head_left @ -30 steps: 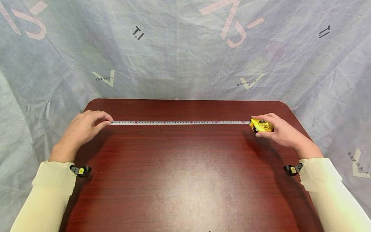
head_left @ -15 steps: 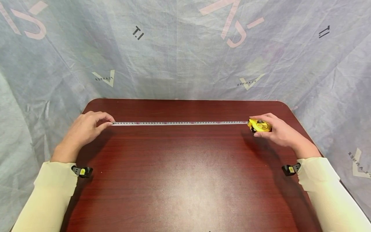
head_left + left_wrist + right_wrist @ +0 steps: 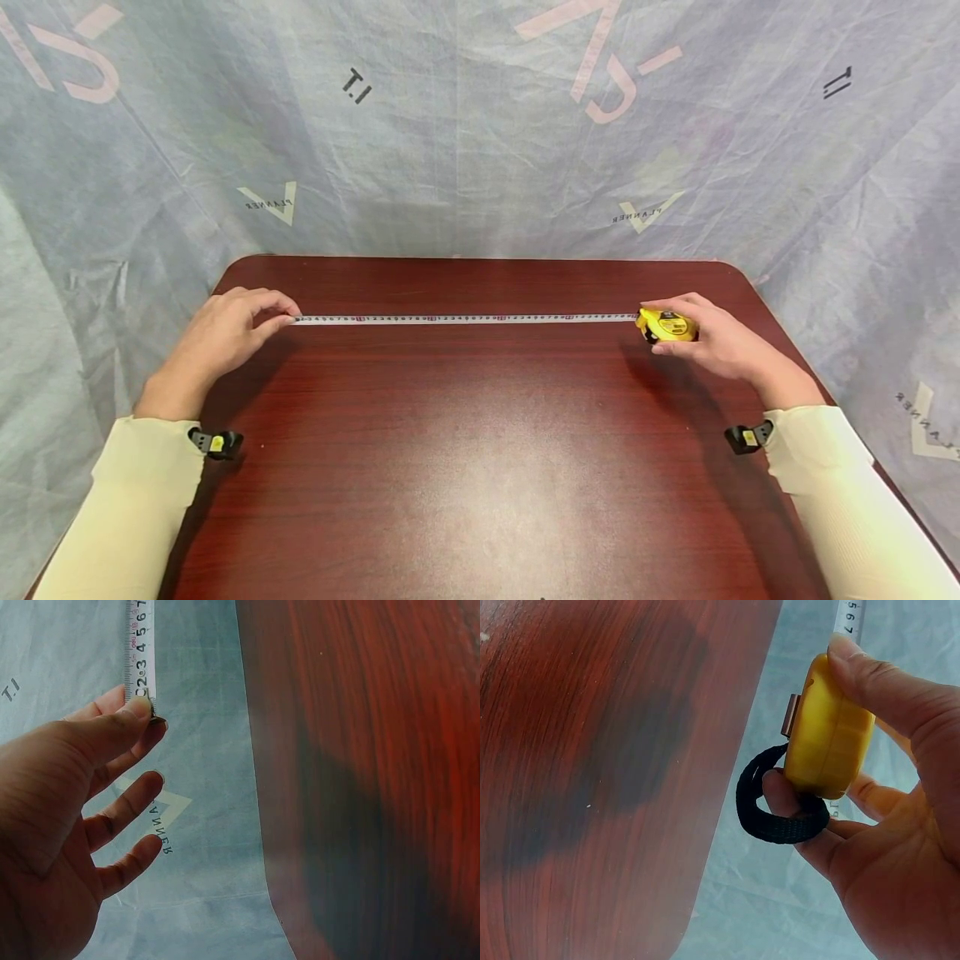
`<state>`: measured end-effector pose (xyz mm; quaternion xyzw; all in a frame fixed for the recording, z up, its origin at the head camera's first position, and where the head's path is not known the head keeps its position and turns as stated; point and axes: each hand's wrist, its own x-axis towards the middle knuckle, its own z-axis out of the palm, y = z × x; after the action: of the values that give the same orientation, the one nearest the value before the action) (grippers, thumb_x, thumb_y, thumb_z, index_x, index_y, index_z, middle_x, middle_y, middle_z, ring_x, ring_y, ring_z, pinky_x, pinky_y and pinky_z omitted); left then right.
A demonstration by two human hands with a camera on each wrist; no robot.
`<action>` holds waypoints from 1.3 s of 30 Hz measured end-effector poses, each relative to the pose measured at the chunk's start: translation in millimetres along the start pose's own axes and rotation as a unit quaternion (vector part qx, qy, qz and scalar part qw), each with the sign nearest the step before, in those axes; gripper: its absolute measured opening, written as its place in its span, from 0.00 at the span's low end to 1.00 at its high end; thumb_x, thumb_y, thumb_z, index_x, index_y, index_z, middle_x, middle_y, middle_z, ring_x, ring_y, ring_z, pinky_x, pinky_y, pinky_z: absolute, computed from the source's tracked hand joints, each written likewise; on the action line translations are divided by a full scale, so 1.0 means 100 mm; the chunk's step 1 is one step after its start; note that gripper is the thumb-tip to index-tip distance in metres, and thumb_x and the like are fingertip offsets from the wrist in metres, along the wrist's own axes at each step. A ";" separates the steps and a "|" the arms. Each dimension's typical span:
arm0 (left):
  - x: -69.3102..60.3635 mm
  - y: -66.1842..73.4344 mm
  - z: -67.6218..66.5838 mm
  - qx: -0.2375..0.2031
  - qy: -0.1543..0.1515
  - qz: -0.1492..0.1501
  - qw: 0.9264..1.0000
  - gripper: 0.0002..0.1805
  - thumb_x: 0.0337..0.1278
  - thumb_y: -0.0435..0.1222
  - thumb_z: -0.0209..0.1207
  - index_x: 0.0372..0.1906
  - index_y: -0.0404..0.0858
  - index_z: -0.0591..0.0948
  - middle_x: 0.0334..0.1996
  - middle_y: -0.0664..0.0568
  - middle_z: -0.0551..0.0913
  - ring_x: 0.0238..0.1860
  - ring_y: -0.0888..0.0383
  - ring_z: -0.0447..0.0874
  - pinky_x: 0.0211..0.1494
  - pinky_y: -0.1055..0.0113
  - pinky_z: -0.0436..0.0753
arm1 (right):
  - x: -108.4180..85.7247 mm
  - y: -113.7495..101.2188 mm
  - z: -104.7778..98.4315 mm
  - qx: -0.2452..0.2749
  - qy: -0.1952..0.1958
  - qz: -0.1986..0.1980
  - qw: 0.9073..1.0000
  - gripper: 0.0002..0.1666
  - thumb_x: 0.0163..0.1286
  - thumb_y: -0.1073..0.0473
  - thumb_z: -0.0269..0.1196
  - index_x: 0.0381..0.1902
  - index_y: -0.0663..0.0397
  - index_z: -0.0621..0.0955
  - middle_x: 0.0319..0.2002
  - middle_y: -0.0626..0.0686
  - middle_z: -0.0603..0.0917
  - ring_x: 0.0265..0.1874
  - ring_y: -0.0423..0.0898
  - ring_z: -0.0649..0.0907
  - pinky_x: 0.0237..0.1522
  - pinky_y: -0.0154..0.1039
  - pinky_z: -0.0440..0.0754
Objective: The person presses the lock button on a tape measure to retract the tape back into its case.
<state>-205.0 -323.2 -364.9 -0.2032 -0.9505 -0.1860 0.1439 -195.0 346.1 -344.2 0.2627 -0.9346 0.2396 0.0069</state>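
Note:
A yellow tape measure is held in my right hand, above the far right part of the table. Its white blade stretches level and straight to my left hand. There the thumb and index finger pinch the blade's end; the left wrist view shows the small metal hook at the fingertips and the other fingers spread apart. In the right wrist view, the right thumb lies at the top of the yellow case, where the blade comes out. A black wrist strap loops below the case, and a metal clip sticks out from its side.
Both hands cast shadows on the dark red wooden table, which has rounded far corners. Behind and beside it hangs a grey printed cloth. A small black camera sits at the left wrist, with another at the right.
The hands have come slightly closer together: the left moved a little right, the right a little left. The stretch of blade between them is somewhat shorter.

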 end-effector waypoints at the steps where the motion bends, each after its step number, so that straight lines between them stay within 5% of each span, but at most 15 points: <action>1: 0.00 0.00 0.00 0.000 0.001 0.001 1.000 0.10 0.59 0.33 0.72 0.40 0.51 0.87 0.37 0.57 0.88 0.39 0.49 0.80 0.43 0.51 0.72 | 0.00 0.00 0.00 0.001 0.000 0.000 1.000 0.37 0.62 0.60 0.77 0.69 0.52 0.77 0.56 0.59 0.75 0.51 0.49 0.75 0.47 0.32 0.72; 39: 0.02 0.01 0.03 -0.008 -0.007 0.009 1.000 0.11 0.58 0.32 0.73 0.40 0.52 0.87 0.37 0.58 0.88 0.39 0.48 0.81 0.45 0.50 0.71 | 0.04 -0.07 0.07 0.002 -0.002 0.003 1.000 0.37 0.63 0.58 0.77 0.69 0.49 0.77 0.57 0.58 0.76 0.51 0.48 0.76 0.47 0.35 0.73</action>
<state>-207.3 -320.4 -366.9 -0.2139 -0.9480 -0.1911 0.1376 -194.7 335.9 -346.6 0.2601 -0.9351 0.2408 0.0037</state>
